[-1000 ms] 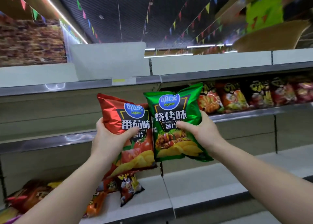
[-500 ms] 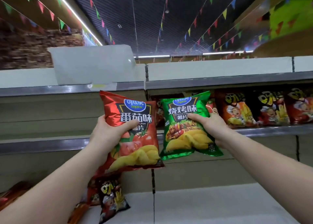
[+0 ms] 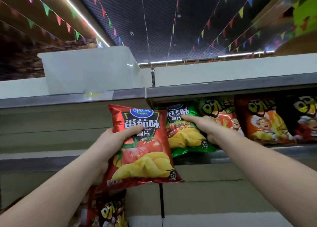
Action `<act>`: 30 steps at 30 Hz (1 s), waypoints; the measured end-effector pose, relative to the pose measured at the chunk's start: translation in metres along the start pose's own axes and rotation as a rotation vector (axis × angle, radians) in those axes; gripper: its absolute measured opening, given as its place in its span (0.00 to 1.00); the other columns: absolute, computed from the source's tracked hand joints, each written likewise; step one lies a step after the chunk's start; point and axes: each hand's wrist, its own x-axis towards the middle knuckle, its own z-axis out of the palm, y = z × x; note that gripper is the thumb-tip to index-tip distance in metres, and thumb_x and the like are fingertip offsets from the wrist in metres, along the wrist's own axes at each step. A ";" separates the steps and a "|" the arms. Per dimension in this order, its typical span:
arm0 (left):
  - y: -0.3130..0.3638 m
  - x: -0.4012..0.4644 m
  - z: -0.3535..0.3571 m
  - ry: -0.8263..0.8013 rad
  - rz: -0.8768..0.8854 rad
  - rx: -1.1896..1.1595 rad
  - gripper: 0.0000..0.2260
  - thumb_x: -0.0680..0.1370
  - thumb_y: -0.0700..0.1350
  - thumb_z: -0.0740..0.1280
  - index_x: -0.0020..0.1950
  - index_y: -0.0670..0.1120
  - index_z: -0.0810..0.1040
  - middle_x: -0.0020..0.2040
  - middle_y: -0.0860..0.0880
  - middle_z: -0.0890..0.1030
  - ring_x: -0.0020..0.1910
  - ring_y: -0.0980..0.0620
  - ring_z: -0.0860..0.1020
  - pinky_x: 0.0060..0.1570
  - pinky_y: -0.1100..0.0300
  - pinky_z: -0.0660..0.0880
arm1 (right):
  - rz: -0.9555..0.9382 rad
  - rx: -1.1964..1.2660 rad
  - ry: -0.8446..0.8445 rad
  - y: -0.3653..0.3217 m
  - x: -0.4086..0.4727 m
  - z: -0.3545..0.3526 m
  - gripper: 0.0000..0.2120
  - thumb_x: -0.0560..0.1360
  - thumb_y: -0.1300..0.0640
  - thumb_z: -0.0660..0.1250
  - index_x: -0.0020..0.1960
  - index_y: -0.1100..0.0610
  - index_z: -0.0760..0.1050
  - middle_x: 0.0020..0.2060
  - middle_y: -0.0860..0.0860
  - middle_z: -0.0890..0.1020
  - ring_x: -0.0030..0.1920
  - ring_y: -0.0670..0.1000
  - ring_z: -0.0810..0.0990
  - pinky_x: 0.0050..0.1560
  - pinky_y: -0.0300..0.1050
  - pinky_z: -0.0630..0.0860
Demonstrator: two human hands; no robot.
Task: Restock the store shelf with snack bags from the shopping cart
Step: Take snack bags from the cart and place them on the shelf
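A: Snack bags, two of them. How do they sit?

B: The red bag [image 3: 142, 146] stands upright, long axis vertical, printed face toward the camera, top seal up. The left hand [image 3: 109, 141] grips its left edge, thumb curled across the front near the label. It is held in the air in front of the shelf face, not resting on anything.

A: And the other?

B: The green bag [image 3: 185, 134] is also upright, face forward, just right of the red one, which overlaps its left edge. Its bottom seal is at the lip of the middle shelf [image 3: 223, 156] and its top goes under the shelf [image 3: 223, 89] above. The right hand [image 3: 204, 125] holds it from the right, fingers curled over the front.

A: What is around them?

B: Left of the red bag the shelf bays show bare back panels. A white box [image 3: 89, 70] stands on the top shelf. Right of the green bag, touching it, a row of orange snack bags [image 3: 262, 122] leans back on the same shelf. Lower down, a dark bag [image 3: 109, 211] sits under the left forearm. Strings of coloured flags [image 3: 202, 32] hang from the ceiling.

A: Anything unclear?

B: The green bag's logo is shaded by the upper shelf. The rightmost bags are blurred and cut by the frame edge. I cannot see the fingers behind either bag.
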 end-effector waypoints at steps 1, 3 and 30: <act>0.001 0.006 -0.002 -0.006 0.004 -0.008 0.16 0.67 0.48 0.75 0.52 0.44 0.80 0.41 0.42 0.85 0.32 0.46 0.83 0.38 0.56 0.79 | 0.003 0.021 -0.017 0.000 0.008 0.004 0.37 0.67 0.45 0.74 0.66 0.66 0.67 0.49 0.57 0.79 0.46 0.55 0.78 0.50 0.46 0.74; 0.002 0.018 -0.006 -0.017 0.013 -0.011 0.16 0.68 0.48 0.74 0.52 0.44 0.80 0.42 0.42 0.85 0.33 0.45 0.84 0.38 0.55 0.79 | 0.013 0.053 -0.054 0.001 0.025 0.015 0.35 0.67 0.46 0.75 0.64 0.66 0.68 0.49 0.58 0.81 0.45 0.56 0.80 0.46 0.46 0.77; -0.013 0.079 0.019 -0.161 -0.065 -0.047 0.18 0.69 0.50 0.74 0.54 0.42 0.80 0.42 0.42 0.85 0.31 0.47 0.83 0.33 0.56 0.81 | -0.235 -0.629 0.201 0.011 0.071 0.040 0.22 0.79 0.55 0.59 0.70 0.61 0.64 0.65 0.61 0.72 0.64 0.60 0.72 0.58 0.45 0.70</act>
